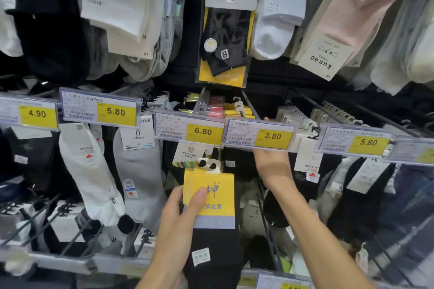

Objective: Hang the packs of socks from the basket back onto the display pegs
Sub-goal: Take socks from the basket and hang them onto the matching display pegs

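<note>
a rack of hanging socks fills the view, with yellow price tags along its rails. low in the middle, a small stack of packs (black socks under yellow cards) is gripped by the left hand, thumb across the front. the right hand reaches up behind the 3.80 tag; its fingers are mostly hidden, so its grip cannot be told. the packs' white hook tabs point up, just below the 6.80 tag.

Dark display wall with yellow price tags.
</note>
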A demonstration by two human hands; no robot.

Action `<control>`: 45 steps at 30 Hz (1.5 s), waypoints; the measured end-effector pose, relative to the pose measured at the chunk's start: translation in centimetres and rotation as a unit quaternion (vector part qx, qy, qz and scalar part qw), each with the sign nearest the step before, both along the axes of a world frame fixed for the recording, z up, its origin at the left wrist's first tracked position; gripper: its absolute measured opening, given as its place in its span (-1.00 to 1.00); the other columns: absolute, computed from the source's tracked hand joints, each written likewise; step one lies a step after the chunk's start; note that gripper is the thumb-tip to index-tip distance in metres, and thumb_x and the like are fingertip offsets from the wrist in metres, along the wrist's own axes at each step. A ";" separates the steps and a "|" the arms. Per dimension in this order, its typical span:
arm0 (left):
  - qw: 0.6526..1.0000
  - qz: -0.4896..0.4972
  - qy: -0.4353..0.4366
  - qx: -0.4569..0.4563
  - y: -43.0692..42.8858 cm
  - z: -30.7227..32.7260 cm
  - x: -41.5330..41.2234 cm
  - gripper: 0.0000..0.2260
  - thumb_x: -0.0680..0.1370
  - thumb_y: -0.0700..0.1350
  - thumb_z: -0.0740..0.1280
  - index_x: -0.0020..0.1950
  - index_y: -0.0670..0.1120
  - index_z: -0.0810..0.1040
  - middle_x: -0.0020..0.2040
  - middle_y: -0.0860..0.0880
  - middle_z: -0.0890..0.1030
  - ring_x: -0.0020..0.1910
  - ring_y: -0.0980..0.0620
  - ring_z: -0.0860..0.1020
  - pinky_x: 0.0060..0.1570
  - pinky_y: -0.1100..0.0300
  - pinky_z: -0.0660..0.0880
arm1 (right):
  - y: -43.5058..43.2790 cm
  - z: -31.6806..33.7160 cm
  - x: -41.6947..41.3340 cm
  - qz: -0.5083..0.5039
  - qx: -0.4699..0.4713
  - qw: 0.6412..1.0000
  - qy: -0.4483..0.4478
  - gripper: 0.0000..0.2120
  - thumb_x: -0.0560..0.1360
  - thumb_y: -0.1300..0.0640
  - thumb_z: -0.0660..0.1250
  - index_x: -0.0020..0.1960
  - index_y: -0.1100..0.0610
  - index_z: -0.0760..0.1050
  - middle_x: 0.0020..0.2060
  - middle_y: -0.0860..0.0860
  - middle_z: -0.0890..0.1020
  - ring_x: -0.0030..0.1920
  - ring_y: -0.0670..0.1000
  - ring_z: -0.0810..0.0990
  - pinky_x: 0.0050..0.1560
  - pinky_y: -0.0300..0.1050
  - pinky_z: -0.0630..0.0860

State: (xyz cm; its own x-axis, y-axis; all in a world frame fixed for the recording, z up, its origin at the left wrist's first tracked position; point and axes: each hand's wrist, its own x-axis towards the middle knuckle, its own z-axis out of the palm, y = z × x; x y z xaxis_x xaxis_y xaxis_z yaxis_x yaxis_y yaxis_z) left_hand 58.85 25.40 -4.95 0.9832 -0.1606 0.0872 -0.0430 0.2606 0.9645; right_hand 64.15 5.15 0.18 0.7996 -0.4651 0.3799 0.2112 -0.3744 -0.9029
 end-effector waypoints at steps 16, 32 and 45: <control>0.998 -0.048 -0.025 -0.025 0.0 -0.4 -0.1 -0.79 0.49 0.16 0.37 -0.02 0.06 0.59 -0.01 -0.07 0.72 -0.05 0.00 0.70 -0.17 0.24 0.59 | 4.2 -4.3 -10.2 0.145 0.062 0.987 -0.018 -0.61 0.38 0.16 0.54 0.07 -0.23 0.56 0.02 -0.11 0.70 0.00 -0.09 0.69 -0.08 -0.31 0.59; 0.998 0.012 -0.060 -0.026 0.1 -0.8 0.3 -0.78 0.41 0.21 0.39 -0.01 0.19 0.63 0.01 0.05 0.73 -0.02 0.14 0.68 -0.01 0.13 0.49 | 1.4 -3.2 -9.5 0.152 0.242 0.958 -0.038 -0.80 0.53 0.15 0.33 0.11 -0.01 0.62 0.09 0.07 0.70 0.11 0.12 0.68 0.12 0.05 0.62; 0.998 -0.002 -0.029 -0.049 -0.3 -0.4 0.9 -0.80 0.33 0.15 0.37 -0.10 0.18 0.68 -0.12 -0.01 0.75 -0.20 0.14 0.69 -0.16 0.21 0.50 | 0.0 0.1 -1.6 0.036 -0.001 0.999 -0.005 -0.68 0.59 0.32 0.27 0.33 0.22 0.48 -0.05 -0.25 0.61 0.06 -0.33 0.58 -0.16 -0.67 0.34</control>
